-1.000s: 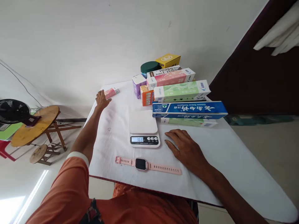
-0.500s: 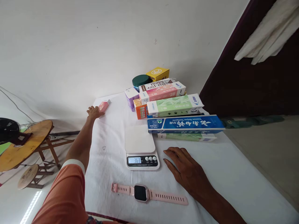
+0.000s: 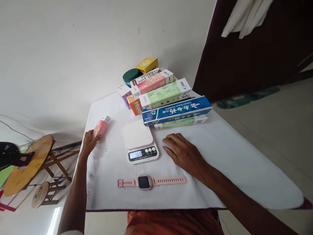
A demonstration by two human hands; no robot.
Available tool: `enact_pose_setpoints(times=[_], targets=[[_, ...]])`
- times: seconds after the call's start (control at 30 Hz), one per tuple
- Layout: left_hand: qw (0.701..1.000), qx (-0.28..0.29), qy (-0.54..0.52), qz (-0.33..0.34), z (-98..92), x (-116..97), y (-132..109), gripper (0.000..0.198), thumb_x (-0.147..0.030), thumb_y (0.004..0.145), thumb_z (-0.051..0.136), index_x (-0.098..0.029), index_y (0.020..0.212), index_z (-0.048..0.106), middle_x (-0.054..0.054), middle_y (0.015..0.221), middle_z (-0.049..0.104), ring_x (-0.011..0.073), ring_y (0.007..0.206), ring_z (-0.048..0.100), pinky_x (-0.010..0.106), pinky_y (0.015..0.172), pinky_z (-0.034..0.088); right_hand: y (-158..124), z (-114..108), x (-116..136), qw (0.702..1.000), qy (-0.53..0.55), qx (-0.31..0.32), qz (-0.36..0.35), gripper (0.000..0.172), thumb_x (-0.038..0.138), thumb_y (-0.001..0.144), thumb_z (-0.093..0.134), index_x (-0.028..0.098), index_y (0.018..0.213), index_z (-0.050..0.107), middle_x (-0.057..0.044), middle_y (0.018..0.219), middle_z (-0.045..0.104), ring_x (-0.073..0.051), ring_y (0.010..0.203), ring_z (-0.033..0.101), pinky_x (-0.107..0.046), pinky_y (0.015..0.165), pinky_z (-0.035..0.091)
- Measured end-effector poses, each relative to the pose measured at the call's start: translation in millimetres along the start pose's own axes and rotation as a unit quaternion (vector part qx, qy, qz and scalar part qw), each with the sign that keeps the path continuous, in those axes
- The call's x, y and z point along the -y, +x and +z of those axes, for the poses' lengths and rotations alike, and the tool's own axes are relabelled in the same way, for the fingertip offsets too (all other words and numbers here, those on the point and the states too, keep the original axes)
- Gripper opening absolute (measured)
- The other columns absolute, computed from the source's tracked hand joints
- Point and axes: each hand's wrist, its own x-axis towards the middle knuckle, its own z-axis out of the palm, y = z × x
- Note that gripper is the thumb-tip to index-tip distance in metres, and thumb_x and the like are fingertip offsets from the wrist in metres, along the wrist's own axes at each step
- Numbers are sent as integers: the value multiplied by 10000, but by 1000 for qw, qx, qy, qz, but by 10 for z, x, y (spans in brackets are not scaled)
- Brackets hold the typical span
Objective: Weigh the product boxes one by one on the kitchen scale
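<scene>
While the left hand (image 3: 89, 141) is closed around the lower end of a small pink carton (image 3: 100, 127), holding it tilted just above the left edge of the table (image 3: 232, 156), the right hand (image 3: 182, 151) lies flat on the cloth with its fingers spread and nothing in it, just right of a kitchen scale (image 3: 140, 143).

A white cloth covers the table, smooth with a few faint creases, and a dark trim shows along the near edge. A plain white wall stands behind it; to the right hangs a dark maroon curtain (image 3: 256, 55) with pale fabric (image 3: 244, 16) draped at the top. The floor is pale and glossy. At the left stand a round wooden side table (image 3: 26, 163), a small round stool (image 3: 40, 194) and a black fan (image 3: 9, 155).

The scale is white plastic, with a square rounded platform and a lit display reading 363. In front of it a pink watch (image 3: 146, 181) lies flat, its ribbed strap stretched out and its square face dark. Behind the scale, long cardboard cartons lie stacked: a blue toothpaste box (image 3: 177, 109), a green box (image 3: 163, 93) and a pink box (image 3: 153, 81). Next to them are a short orange box (image 3: 135, 106) and a purple box (image 3: 124, 94), and farther back a round dark green lid (image 3: 130, 75) and a yellow box (image 3: 146, 64).
</scene>
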Motion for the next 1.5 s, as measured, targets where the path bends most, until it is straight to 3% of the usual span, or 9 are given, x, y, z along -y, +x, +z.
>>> enact_pose_setpoints(times=[0.13, 0.23, 0.47, 0.7, 0.83, 1.13, 1.3, 1.4, 1.5], targets=[[993, 1, -56, 99, -189, -230, -444, 588, -553, 810, 718, -254, 1298, 581, 100, 1279, 591, 331, 1199, 595, 491, 1060, 501, -12, 16, 1, 1000, -8, 13, -3, 198, 179, 1038, 493, 182, 1054, 691, -108, 1029, 673, -248, 964, 596, -384, 873, 530], [975, 59, -81, 198, -242, -545, -660, 565, -483, 831, 746, -274, 1331, 584, 71, 1286, 584, 294, 1196, 585, 448, 1051, 498, -26, 42, -15, 1000, -9, 10, -6, 194, 175, 1034, 503, 166, 1062, 694, -114, 1030, 667, -253, 969, 589, -383, 863, 530], [925, 192, -44, 325, -50, -1038, -705, 502, -319, 880, 728, -285, 1359, 583, 70, 1284, 581, 295, 1235, 519, 477, 1065, 459, -31, 62, -33, 1000, -2, -16, -15, 156, 163, 1015, 540, 176, 1032, 694, -103, 995, 664, -250, 941, 592, -380, 842, 544], [913, 207, 7, 351, -15, -1103, -564, 547, -324, 933, 663, -305, 1466, 539, 92, 1301, 581, 309, 1205, 512, 529, 1070, 448, -36, 46, -32, 1000, -8, -15, -13, 168, 173, 1027, 527, 181, 1041, 695, -100, 1002, 671, -249, 944, 596, -381, 852, 545], [911, 205, 19, 358, -99, -1066, -578, 749, -364, 927, 685, -354, 1610, 376, 107, 1466, 506, 333, 1341, 464, 579, 1142, 410, -43, 64, -41, 1000, -7, -12, -13, 169, 182, 1025, 537, 158, 1059, 700, -110, 1011, 672, -251, 948, 591, -383, 851, 537], [935, 83, -55, 340, -455, -1088, -727, 1022, -678, 827, 773, -376, 1656, 257, 122, 1623, 386, 359, 1508, 377, 569, 1224, 368, -50, 74, -41, 1000, 8, -7, -6, 188, 202, 1031, 524, 179, 1081, 704, -106, 1024, 665, -257, 967, 590, -393, 858, 532], [926, 116, -26, 360, -182, -1155, -735, 895, -588, 838, 804, -341, 1593, 391, 119, 1570, 472, 368, 1470, 413, 586, 1198, 371, -50, 100, -51, 1000, 9, -12, -9, 166, 200, 1028, 536, 185, 1059, 698, -101, 1015, 662, -255, 969, 594, -395, 874, 531], [921, 143, -3, 363, 44, -1211, -724, 684, -458, 885, 782, -305, 1493, 509, 109, 1434, 587, 348, 1361, 509, 574, 1160, 386, -49, 105, -51, 1000, 4, -14, -9, 148, 191, 1028, 539, 188, 1046, 685, -96, 1003, 660, -253, 964, 591, -389, 868, 537], [922, 144, -6, 359, 83, -1232, -733, 440, -371, 932, 718, -274, 1344, 599, 80, 1241, 662, 306, 1208, 599, 539, 1112, 410, -44, 88, -41, 1000, 6, -13, -9, 126, 179, 1021, 551, 190, 1040, 676, -93, 1009, 662, -250, 964, 589, -383, 873, 542]])
